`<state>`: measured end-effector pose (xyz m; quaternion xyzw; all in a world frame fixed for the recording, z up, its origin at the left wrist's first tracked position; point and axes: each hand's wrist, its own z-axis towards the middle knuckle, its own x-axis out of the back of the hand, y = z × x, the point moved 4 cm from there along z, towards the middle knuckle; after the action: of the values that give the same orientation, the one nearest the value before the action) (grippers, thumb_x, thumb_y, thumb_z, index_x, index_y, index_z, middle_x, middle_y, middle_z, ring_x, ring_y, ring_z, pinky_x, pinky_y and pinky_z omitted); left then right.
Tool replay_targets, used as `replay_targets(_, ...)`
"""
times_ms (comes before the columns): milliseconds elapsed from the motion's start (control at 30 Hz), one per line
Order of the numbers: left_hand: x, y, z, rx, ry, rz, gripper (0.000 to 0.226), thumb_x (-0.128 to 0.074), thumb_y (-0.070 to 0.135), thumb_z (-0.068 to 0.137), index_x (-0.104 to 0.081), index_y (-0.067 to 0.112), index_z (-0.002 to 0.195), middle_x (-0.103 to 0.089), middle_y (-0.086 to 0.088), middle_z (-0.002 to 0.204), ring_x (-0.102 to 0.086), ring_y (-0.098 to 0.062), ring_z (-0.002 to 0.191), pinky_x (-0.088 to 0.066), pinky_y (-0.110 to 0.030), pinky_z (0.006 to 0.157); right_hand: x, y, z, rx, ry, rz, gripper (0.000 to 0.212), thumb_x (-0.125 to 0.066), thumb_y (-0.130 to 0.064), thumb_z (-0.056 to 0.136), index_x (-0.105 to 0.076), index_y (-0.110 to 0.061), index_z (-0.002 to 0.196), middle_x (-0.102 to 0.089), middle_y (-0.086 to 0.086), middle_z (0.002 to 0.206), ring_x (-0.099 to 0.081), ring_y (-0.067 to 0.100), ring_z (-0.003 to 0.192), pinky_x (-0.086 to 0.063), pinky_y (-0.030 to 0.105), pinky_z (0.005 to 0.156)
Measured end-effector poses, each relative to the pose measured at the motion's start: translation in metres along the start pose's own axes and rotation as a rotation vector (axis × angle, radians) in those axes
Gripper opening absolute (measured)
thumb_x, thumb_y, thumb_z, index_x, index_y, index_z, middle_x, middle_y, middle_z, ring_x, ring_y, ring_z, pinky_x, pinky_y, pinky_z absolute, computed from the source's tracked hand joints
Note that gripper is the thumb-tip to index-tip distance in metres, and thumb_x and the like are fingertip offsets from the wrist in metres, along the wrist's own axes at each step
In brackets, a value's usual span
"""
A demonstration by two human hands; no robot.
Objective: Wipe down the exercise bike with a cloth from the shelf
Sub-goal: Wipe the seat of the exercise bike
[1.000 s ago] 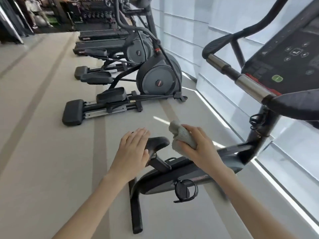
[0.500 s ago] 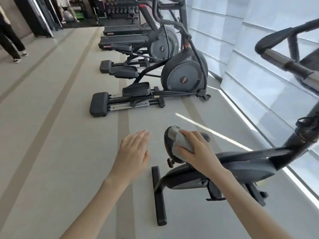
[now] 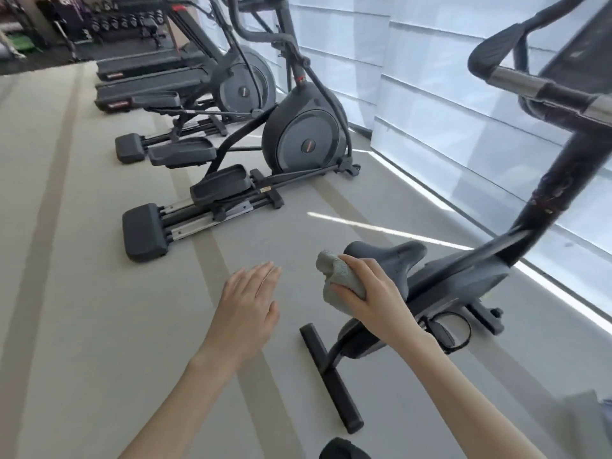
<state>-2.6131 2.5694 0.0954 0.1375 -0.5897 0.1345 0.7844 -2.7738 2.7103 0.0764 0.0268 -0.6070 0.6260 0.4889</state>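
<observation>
**spinfan:** ok what's in the shot, big stuff first?

**mat_k:** Pale floor (image 3: 82, 293) with darker stripes running away from the camera, and a wall of frosted window panels (image 3: 447, 94) down the right side. The exercise bike (image 3: 463, 276) is closest, on the right. It's got a dark frame, a slanted post up to the handlebar (image 3: 530, 84) at top right, and a foot bar (image 3: 331, 366) flat on the floor at the back. Past it there's an elliptical (image 3: 304, 140) with a second one (image 3: 246, 84) behind, then a treadmill (image 3: 149, 66) further back.

**spinfan:** and the seat? the cloth?

**mat_k:** The seat (image 3: 390, 255) is dark, low in the middle of the view, nose pointing right toward the post. The right hand (image 3: 374, 293) sits at its wide back end, fingers and thumb curled round a bunched grey cloth (image 3: 337, 276). The cloth is right up against that end of the seat and sticks out left of the knuckles. The hand covers the spot where they'd meet, so can't swear it's touching.

**spinfan:** other hand?

**mat_k:** The left hand (image 3: 248, 303) is just left of the seat, apart from it, palm down over the floor, fingers straight and close together, nothing in it. Tiny extra: a pedal (image 3: 447, 332) with a strap loop shows just right of the right wrist.
</observation>
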Motion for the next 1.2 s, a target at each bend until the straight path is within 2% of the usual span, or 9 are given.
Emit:
replay_targets(133, -0.025, 0.001, 0.039, -0.102, -0.022, -0.060, 0.051, -0.037, 0.024, 0.084, -0.057, 0.004, 0.125, -0.058, -0.011, 0.128, -0.055, -0.027, 0.119, -0.042, -0.047, 0.101, 0.007, 0.022, 0.008, -0.064, 0.064, -0.078, 0.038, -0.053, -0.040, 0.093, -0.039, -0.044, 0.128, -0.042, -0.022, 0.114, -0.039, -0.013, 0.106, -0.033, 0.002, 0.082)
replay_targets(333, -0.075, 0.006, 0.110, -0.290, -0.084, -0.067, 0.050, -0.037, 0.026, 0.085, -0.057, 0.006, 0.126, -0.057, -0.010, 0.129, -0.053, -0.027, 0.120, -0.033, -0.041, 0.102, 0.014, 0.080, 0.026, -0.249, 0.194, -0.090, 0.035, -0.052, -0.043, 0.092, -0.046, -0.041, 0.126, -0.049, -0.014, 0.117, -0.052, 0.010, 0.102, -0.048, 0.034, 0.086)
replay_targets(667, -0.141, 0.049, 0.230, -0.585, -0.215, -0.125, 0.048, -0.038, 0.024, 0.085, -0.062, 0.002, 0.120, -0.062, -0.010, 0.123, -0.059, -0.026, 0.115, -0.046, -0.046, 0.097, 0.049, 0.182, 0.039, -0.556, 0.576, 0.095, 0.039, -0.049, -0.045, 0.087, -0.048, -0.036, 0.125, -0.057, -0.016, 0.119, -0.051, -0.004, 0.108, -0.038, 0.006, 0.087)
replay_targets(767, -0.163, 0.061, 0.244, -0.655, -0.260, -0.179, 0.047, -0.039, 0.023, 0.084, -0.064, 0.003, 0.118, -0.064, -0.009, 0.122, -0.060, -0.025, 0.114, -0.047, -0.043, 0.097, 0.044, 0.203, 0.050, -0.637, 0.559, 0.030, 0.044, -0.044, -0.043, 0.088, -0.043, -0.031, 0.130, -0.056, -0.011, 0.124, -0.050, -0.003, 0.108, -0.036, 0.009, 0.086)
replay_targets(867, -0.183, 0.072, 0.263, -0.714, -0.264, -0.222, 0.046, -0.040, 0.022, 0.082, -0.065, 0.001, 0.115, -0.065, -0.010, 0.119, -0.061, -0.027, 0.112, -0.036, -0.041, 0.098, 0.036, 0.217, 0.066, -0.661, 0.542, -0.071, 0.043, -0.046, -0.031, 0.089, -0.044, -0.023, 0.132, -0.051, -0.002, 0.134, -0.045, 0.010, 0.119, -0.035, 0.030, 0.101)
replay_targets(933, -0.194, 0.077, 0.274, -0.758, -0.275, -0.242, 0.046, -0.040, 0.021, 0.082, -0.065, 0.001, 0.115, -0.065, -0.011, 0.119, -0.061, -0.027, 0.112, -0.033, -0.041, 0.099, 0.024, 0.229, 0.076, -0.732, 0.455, -0.174, 0.046, -0.050, -0.025, 0.090, -0.045, -0.019, 0.134, -0.041, 0.005, 0.145, -0.032, 0.021, 0.135, -0.020, 0.047, 0.112)
replay_targets(1067, -0.213, 0.079, 0.292, -0.858, -0.305, -0.304, 0.045, -0.041, 0.020, 0.082, -0.064, 0.002, 0.116, -0.064, -0.010, 0.121, -0.059, -0.027, 0.115, -0.032, -0.042, 0.100, -0.013, 0.246, 0.081, -0.910, 0.198, -0.306, 0.058, -0.046, -0.052, 0.089, -0.034, -0.034, 0.142, -0.004, -0.007, 0.158, 0.005, 0.017, 0.145, 0.009, 0.051, 0.114)
replay_targets(1133, -0.222, 0.077, 0.299, -0.901, -0.329, -0.315, 0.045, -0.041, 0.020, 0.083, -0.064, 0.002, 0.117, -0.064, -0.010, 0.122, -0.058, -0.027, 0.116, -0.031, -0.041, 0.101, -0.019, 0.242, 0.084, -0.940, 0.304, -0.274, 0.057, -0.045, -0.056, 0.090, -0.039, -0.031, 0.141, -0.006, -0.006, 0.157, 0.004, 0.017, 0.145, 0.002, 0.048, 0.116)
replay_targets(1200, -0.231, 0.075, 0.306, -0.944, -0.345, -0.328, 0.045, -0.041, 0.020, 0.084, -0.064, 0.002, 0.117, -0.063, -0.010, 0.122, -0.058, -0.027, 0.117, -0.032, -0.041, 0.102, -0.021, 0.237, 0.091, -0.912, 0.418, -0.273, 0.048, -0.051, -0.038, 0.094, -0.047, -0.018, 0.137, -0.013, 0.002, 0.156, -0.005, 0.023, 0.145, -0.011, 0.043, 0.117)
